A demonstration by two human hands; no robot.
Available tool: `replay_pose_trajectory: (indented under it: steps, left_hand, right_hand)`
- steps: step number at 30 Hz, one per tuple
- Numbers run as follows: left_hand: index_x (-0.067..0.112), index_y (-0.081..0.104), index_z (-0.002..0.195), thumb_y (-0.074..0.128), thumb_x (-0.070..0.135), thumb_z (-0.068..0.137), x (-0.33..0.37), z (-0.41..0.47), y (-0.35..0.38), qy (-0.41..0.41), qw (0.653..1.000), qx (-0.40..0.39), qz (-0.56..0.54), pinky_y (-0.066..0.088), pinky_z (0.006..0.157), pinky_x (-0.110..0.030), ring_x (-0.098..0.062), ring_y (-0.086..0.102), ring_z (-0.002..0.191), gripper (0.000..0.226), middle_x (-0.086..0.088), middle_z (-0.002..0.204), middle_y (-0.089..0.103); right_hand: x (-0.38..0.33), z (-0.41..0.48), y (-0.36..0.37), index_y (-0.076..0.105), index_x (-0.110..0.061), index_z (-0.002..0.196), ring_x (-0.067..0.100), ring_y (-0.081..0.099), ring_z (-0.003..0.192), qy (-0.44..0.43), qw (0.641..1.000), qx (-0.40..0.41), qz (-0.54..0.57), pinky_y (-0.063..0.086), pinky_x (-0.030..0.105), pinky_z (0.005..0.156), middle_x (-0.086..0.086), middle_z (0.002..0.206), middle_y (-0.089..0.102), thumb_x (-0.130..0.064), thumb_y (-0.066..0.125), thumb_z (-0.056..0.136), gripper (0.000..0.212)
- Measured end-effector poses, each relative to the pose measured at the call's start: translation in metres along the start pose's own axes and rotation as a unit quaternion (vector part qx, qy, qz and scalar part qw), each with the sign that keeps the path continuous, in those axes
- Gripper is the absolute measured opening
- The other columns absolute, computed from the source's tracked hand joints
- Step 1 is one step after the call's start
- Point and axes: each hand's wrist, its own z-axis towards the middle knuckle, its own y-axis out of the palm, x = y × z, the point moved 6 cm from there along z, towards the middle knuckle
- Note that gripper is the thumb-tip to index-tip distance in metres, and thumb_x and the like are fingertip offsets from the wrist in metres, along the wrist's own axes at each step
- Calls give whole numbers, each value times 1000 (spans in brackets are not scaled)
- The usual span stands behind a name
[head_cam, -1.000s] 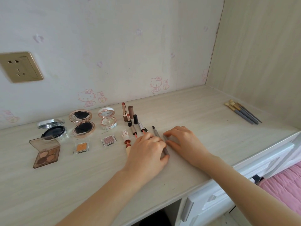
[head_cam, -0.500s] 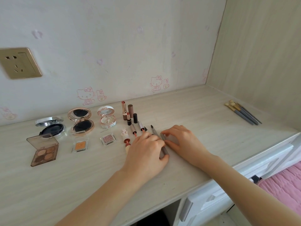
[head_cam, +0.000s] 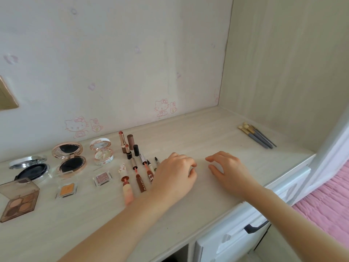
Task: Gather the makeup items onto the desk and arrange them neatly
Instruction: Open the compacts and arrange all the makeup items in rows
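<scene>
On the pale wooden desk [head_cam: 204, 137] the makeup lies in rows. Three open compacts [head_cam: 69, 159] sit at the back left, with an eyeshadow palette [head_cam: 18, 201] and two small single shadows [head_cam: 103, 178] in front of them. Lipsticks [head_cam: 121, 138] stand upright, and lip gloss tubes [head_cam: 139, 182] lie side by side. My left hand [head_cam: 175, 178] rests palm down with curled fingers over the right end of that row. It hides most of a thin pencil, whose tip [head_cam: 156, 159] pokes out. My right hand [head_cam: 226, 171] hovers just to the right with spread fingers, holding nothing.
A few grey-handled brushes [head_cam: 257, 137] lie at the far right of the desk near the side panel. A drawer with a dark handle [head_cam: 252, 228] is below the front edge. A pink bedcover [head_cam: 324, 203] shows at the lower right. A wall socket [head_cam: 5, 97] is at the left edge.
My right hand has pulled away from the left hand, leaving a gap. The left hand has slid over the grey pencil and now hides its body. The view has shifted right.
</scene>
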Motion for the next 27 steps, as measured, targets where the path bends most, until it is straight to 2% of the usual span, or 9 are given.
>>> replay_pose_trajectory:
  steps: [5, 12, 15, 18, 22, 25, 27]
  left_hand:
    - [25, 68, 108, 51, 21, 89, 17, 34, 32, -19, 998, -21, -62, 47, 90, -33, -11, 50, 113, 25, 12, 111, 67]
    - [21, 69, 106, 54, 17, 87, 46, 87, 79, -16, 991, -26, -129, 45, 92, -32, -16, 51, 113, 25, 5, 109, 68]
    - [20, 68, 107, 52, 17, 87, 62, 108, 98, 2, 991, -39, -125, 45, 89, -32, -17, 50, 113, 26, 3, 109, 68]
    - [18, 67, 111, 51, 19, 89, 76, 128, 114, 25, 993, -53, -106, 46, 90, -34, -21, 49, 113, 27, 1, 113, 66]
    - [16, 64, 117, 49, 19, 90, 89, 152, 129, 34, 993, -64, -96, 46, 91, -38, -25, 48, 114, 31, -3, 117, 63]
    - [15, 60, 125, 46, 20, 92, 97, 169, 136, 37, 993, -68, -90, 46, 91, -41, -28, 45, 116, 36, -7, 124, 57]
    - [14, 54, 131, 44, 24, 94, 103, 180, 142, 42, 993, -78, -76, 45, 93, -42, -30, 42, 118, 40, -9, 131, 51]
  right_hand:
    - [43, -12, -24, 66, -16, 113, 18, 58, 101, 47, 998, 13, -37, 48, 32, 84, -2, 107, 64, -17, 56, 93, 23]
    - [98, -21, -56, 66, -16, 113, 19, 54, 105, 101, 992, 43, -69, 48, 36, 85, -3, 107, 65, -16, 56, 93, 23]
    - [119, -18, -68, 67, -16, 111, 19, 54, 107, 121, 987, 59, -85, 49, 39, 85, -3, 107, 65, -16, 56, 92, 22]
    - [138, -9, -80, 68, -14, 109, 24, 56, 101, 129, 983, 78, -104, 49, 39, 83, 0, 103, 67, -15, 55, 92, 21]
    - [164, 9, -92, 68, -15, 110, 26, 57, 101, 156, 977, 73, -122, 48, 39, 85, 3, 105, 67, -17, 51, 93, 23]
    - [181, 25, -98, 67, -15, 112, 25, 59, 103, 172, 976, 79, -111, 47, 35, 90, 5, 108, 68, -17, 51, 93, 25]
    - [191, 35, -101, 66, -15, 114, 24, 60, 103, 189, 974, 79, -99, 45, 30, 88, 4, 109, 68, -19, 51, 93, 27]
